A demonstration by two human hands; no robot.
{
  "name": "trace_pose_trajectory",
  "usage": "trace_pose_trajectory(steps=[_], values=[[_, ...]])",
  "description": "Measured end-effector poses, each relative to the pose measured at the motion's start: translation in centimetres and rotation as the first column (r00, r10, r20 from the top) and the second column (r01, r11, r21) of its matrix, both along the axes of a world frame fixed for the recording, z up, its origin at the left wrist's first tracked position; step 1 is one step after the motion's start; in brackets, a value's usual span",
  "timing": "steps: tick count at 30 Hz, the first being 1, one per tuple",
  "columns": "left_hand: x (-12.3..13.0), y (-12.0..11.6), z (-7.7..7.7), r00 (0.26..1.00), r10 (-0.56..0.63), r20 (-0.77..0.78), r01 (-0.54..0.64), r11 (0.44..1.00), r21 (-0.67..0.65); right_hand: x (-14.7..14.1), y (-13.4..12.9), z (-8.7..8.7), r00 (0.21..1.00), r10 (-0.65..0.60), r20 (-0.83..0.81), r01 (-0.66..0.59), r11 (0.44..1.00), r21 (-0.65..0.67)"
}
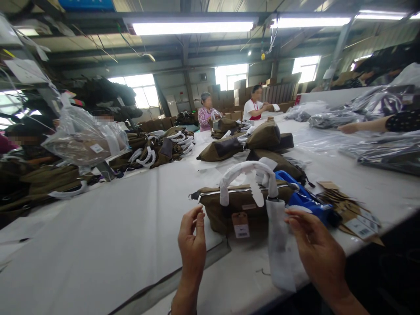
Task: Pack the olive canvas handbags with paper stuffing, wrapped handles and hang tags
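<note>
Olive-brown handbag (216,216) with paper-wrapped handles, upright on the white table (108,218), between and just beyond two bare hands. The left hand (193,238), thumb and fingers slightly apart, is near its zipper end. The right hand (316,249), thumb and fingertips nearly together, is beside the white-wrapped strap (278,245); whether they pinch it, I cannot tell.

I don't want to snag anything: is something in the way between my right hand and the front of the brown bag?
Yes, the white-wrapped strap hangs between your right hand and the front of the brown bag.
</note>
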State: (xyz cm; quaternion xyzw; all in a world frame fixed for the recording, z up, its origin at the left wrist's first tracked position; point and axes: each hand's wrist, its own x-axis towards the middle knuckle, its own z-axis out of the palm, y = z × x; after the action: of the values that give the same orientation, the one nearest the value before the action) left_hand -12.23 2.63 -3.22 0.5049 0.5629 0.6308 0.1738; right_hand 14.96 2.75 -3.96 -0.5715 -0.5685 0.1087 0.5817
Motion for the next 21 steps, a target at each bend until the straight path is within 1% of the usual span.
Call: trace_pose_trajectory(steps=[1,2,4,6,8,9,10,12,14,17,19,21], values=[[-0.1,0.3,-0.6,1.000,0.000,0.005,0.000,0.999,-0.038,0.8,0.6,-0.7,0.998,-0.034,-0.045,0.032,0.998,-0.046],[-0.1,0.6,-1.3,1.000,0.001,0.019,0.000,0.997,-0.075,1.5,1.3,-1.5,0.997,-0.028,-0.078,0.021,0.996,-0.092],[0.0,1.7,-2.8,0.998,-0.003,0.057,0.010,0.991,-0.132,2.2,2.7,-3.1,0.993,0.048,-0.105,-0.065,0.983,-0.172],[0.2,3.0,-4.0,0.997,-0.033,0.072,0.044,0.986,-0.160,2.4,4.0,-4.4,0.989,0.112,-0.099,-0.132,0.963,-0.235],[0.6,4.1,-4.6,0.995,-0.080,0.053,0.088,0.981,-0.175,2.1,4.8,-5.2,0.987,0.140,-0.079,-0.155,0.955,-0.254],[0.8,4.5,-4.7,0.994,-0.097,0.042,0.103,0.978,-0.182,2.0,5.1,-5.4,0.987,0.148,-0.065,-0.159,0.955,-0.249],[1.0,4.7,-4.5,0.994,-0.104,0.032,0.108,0.976,-0.187,1.9,5.2,-5.3,0.986,0.156,-0.052,-0.164,0.957,-0.239],[1.2,4.7,-3.6,0.996,-0.093,0.010,0.093,0.977,-0.193,1.9,5.3,-4.4,0.985,0.172,-0.016,-0.171,0.962,-0.212],[1.0,4.0,-2.3,0.998,-0.058,-0.016,0.054,0.980,-0.190,2.3,5.0,-2.7,0.987,0.156,0.043,-0.145,0.971,-0.191],[0.3,2.2,-0.1,0.998,-0.027,-0.048,0.017,0.982,-0.189,3.3,4.1,0.2,0.979,0.133,0.155,-0.109,0.981,-0.159],[-0.4,0.8,0.7,0.995,-0.057,-0.082,0.037,0.973,-0.230,3.9,3.5,1.5,0.966,0.132,0.220,-0.098,0.982,-0.158],[-1.1,-0.6,1.0,0.978,-0.120,-0.169,0.059,0.942,-0.329,3.9,3.2,1.9,0.950,0.127,0.284,-0.070,0.977,-0.202]])
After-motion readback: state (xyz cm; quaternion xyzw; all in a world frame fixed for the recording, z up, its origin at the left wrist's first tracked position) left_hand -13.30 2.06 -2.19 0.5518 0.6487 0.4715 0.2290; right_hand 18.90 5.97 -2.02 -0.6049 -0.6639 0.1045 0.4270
